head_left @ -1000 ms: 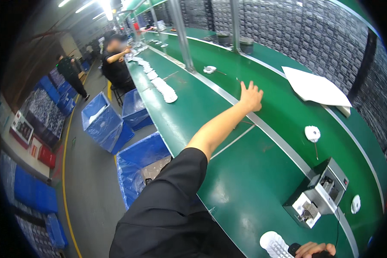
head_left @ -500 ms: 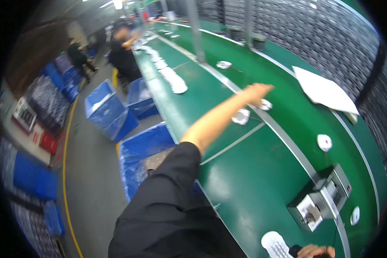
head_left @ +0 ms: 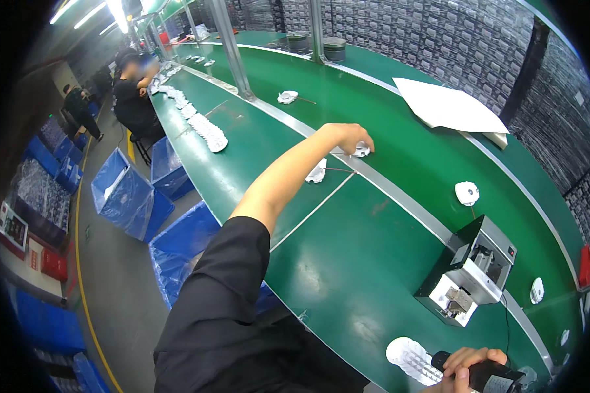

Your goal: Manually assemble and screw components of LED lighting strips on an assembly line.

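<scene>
1. The left hand (head_left: 351, 137) is stretched out to 12 o'clock, fingers curled down over a small white part (head_left: 361, 150) on the metal strip (head_left: 400, 196) that divides the green bench (head_left: 347, 275); the part appears pinched but not yet lifted.
2. A second white part (head_left: 317, 171) lies just beside it at 8 o'clock, untouched.
3. The right hand (head_left: 469, 368) (low at 5 o'clock) is closed around a dark handheld tool (head_left: 485, 376), next to a white perforated disc (head_left: 410, 357).
4. The grey bench machine (head_left: 472, 270) stands at 3 o'clock, with further white pieces (head_left: 467, 192) beyond still to be collected.
</scene>
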Demonstrator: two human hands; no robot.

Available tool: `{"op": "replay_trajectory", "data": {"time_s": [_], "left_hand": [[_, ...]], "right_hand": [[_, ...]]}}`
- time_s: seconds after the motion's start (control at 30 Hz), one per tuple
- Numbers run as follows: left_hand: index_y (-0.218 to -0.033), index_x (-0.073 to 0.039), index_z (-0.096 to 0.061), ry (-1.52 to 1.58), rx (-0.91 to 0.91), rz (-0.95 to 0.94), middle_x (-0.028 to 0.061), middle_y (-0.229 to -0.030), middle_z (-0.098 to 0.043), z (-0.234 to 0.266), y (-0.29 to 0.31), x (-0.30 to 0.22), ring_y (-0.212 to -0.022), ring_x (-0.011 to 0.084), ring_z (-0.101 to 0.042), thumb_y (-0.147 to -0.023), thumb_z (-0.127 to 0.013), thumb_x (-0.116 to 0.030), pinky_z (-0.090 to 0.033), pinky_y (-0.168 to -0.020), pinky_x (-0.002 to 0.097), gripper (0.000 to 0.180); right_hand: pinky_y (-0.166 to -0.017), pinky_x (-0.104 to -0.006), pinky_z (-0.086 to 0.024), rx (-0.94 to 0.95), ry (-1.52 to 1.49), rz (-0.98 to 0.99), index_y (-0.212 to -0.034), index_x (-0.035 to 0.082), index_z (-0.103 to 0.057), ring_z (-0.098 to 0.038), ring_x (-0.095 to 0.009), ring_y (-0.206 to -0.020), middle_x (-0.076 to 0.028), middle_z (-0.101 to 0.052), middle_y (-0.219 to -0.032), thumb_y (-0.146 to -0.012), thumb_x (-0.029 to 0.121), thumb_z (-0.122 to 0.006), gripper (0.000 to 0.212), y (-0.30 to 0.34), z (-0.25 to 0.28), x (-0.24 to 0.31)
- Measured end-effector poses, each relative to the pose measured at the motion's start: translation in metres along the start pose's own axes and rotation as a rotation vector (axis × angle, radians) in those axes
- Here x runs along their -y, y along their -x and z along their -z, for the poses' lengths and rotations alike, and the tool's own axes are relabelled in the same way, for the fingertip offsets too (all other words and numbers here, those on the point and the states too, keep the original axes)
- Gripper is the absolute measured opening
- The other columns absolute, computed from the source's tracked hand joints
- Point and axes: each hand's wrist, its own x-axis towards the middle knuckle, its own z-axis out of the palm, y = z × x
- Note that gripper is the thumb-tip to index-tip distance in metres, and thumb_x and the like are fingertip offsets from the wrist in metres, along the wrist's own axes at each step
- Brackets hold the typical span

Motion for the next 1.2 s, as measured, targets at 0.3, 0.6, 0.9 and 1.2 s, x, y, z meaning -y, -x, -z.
{"op": "replay_trajectory", "data": {"time_s": [0.3,0.6,0.9,1.2], "left_hand": [[-0.114,-0.005,-0.062,0.175,-0.688,-0.125,0.0118,-0.106,-0.06,0.066,0.045,-0.011,-0.1,0.0212,-0.058,-0.06,-0.081,-0.024,-0.045,-0.093,0.032,0.06],[-0.113,-0.014,-0.06,0.351,-0.151,-0.709,0.0122,-0.123,-0.053,-0.093,0.157,-0.258,-0.101,0.0281,-0.061,-0.073,-0.075,-0.027,-0.054,-0.082,0.0377,0.045],[-0.093,-0.015,-0.066,0.456,-0.369,-0.846,0.0066,-0.107,-0.058,-0.163,0.161,-0.315,-0.094,0.025,-0.062,-0.074,-0.074,-0.028,-0.052,-0.071,0.0351,0.024],[-0.094,-0.016,-0.067,0.32,-0.413,-0.861,0.002,-0.108,-0.059,-0.167,0.16,-0.319,-0.105,0.0236,-0.057,-0.075,-0.072,-0.028,-0.046,-0.075,0.0347,0.023]], "right_hand": [[-0.04,-0.0248,-0.039,-0.02,0.064,0.078,-0.12,0.003,-0.035,-0.041,-0.012,-0.04,-0.002,-0.043,-0.057,-0.077,0.006,-0.062,0.051,0.005,0.015,-0.013],[-0.043,-0.0281,-0.04,-0.13,-0.028,0.028,-0.116,0.002,-0.038,-0.043,-0.014,-0.043,-0.006,-0.046,-0.059,-0.072,-0.002,-0.062,0.05,-0.007,0.014,-0.011],[-0.045,-0.0268,-0.043,-0.095,-0.002,0.019,-0.117,0.0,-0.039,-0.045,-0.013,-0.044,-0.005,-0.047,-0.058,-0.071,-0.003,-0.06,0.05,-0.004,0.019,-0.01],[-0.047,-0.0233,-0.043,-0.098,0.043,-0.002,-0.114,-0.003,-0.039,-0.049,-0.012,-0.047,-0.005,-0.05,-0.059,-0.071,-0.004,-0.06,0.048,-0.002,0.02,-0.008]]}}
